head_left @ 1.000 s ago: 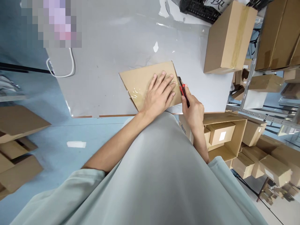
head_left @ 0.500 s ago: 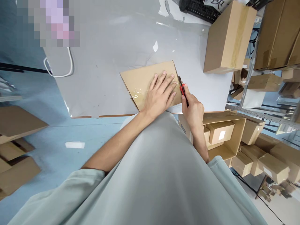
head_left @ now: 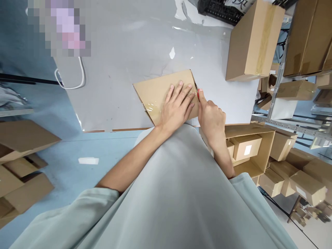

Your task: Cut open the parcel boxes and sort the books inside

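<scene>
A small cardboard box [head_left: 155,88] with clear tape on its top lies at the near edge of the grey table. My left hand [head_left: 176,105] rests flat on the box with its fingers spread, pressing on the top. In my right hand [head_left: 211,117] I grip a red and black box cutter [head_left: 198,94], the thumb lying along it. Its front end is at the right edge of the box, where the tape runs over the side. Most of the cutter is hidden by my fingers, and the blade is hard to make out.
A tall taped carton [head_left: 255,41] stands at the table's right end, beside a black crate [head_left: 220,12]. A white cable [head_left: 83,72] hangs at the left corner. An open carton [head_left: 268,152] holding boxes stands below right; more cartons [head_left: 28,138] are on the left.
My right hand has turned and moved slightly left and up along the box's right edge, so less of the box cutter shows. My left hand stays on the box.
</scene>
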`<action>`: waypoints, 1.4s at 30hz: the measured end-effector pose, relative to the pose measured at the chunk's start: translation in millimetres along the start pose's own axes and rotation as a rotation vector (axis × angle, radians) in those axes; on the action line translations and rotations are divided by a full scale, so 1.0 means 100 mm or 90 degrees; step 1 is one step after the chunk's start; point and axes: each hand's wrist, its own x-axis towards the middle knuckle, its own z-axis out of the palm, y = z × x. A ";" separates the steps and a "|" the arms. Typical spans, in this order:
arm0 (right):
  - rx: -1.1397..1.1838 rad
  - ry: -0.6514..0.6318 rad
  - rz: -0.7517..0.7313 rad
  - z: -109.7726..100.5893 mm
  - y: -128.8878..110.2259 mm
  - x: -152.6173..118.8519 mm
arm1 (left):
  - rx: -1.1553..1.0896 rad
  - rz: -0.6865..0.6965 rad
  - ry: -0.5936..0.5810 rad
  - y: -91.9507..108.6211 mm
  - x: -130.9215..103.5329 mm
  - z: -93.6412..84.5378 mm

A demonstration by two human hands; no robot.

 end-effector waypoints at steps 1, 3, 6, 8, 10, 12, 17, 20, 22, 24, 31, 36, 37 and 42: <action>-0.010 -0.007 0.005 -0.02 -0.01 -0.05 | 0.009 -0.004 0.000 -0.01 0.00 0.00; -0.049 -0.047 0.035 -0.07 -0.02 -0.19 | 0.022 -0.010 -0.001 -0.02 0.01 0.02; -0.099 -0.107 0.079 -0.12 -0.01 -0.38 | 0.034 -0.003 -0.001 -0.02 0.03 0.03; -0.103 -0.114 0.082 -0.17 0.01 -0.49 | 0.043 0.007 -0.002 -0.02 0.03 0.03; -0.077 -0.091 0.069 -0.24 0.04 -0.61 | 0.048 0.009 0.010 -0.04 -0.01 -0.01; -0.016 -0.036 0.065 -0.31 0.11 -0.71 | 0.056 -0.027 0.055 -0.11 -0.14 -0.09; 0.171 0.110 0.161 0.02 0.57 -0.42 | 0.097 -0.197 0.222 -0.56 -0.69 -0.36; 0.334 0.083 0.196 0.61 0.85 0.20 | 0.097 -0.248 0.252 -0.90 -1.02 -0.48; 0.428 0.041 0.208 1.00 0.90 0.60 | 0.084 -0.277 0.260 -1.09 -1.21 -0.54; 0.483 -0.007 0.197 1.29 0.82 0.85 | 0.054 -0.315 0.273 -1.27 -1.40 -0.61; 0.548 -0.046 0.099 1.54 0.22 0.73 | -0.084 -0.527 0.333 -1.82 -1.91 -0.74; 0.436 0.075 0.078 1.29 0.26 0.44 | -0.190 -0.525 0.296 -2.11 -1.67 -0.43; 0.411 0.093 0.090 1.23 0.30 0.40 | -0.217 -0.525 0.279 -2.15 -1.56 -0.33; 0.317 0.117 0.140 0.97 0.43 0.26 | -0.377 -0.480 0.152 -2.26 -1.06 0.09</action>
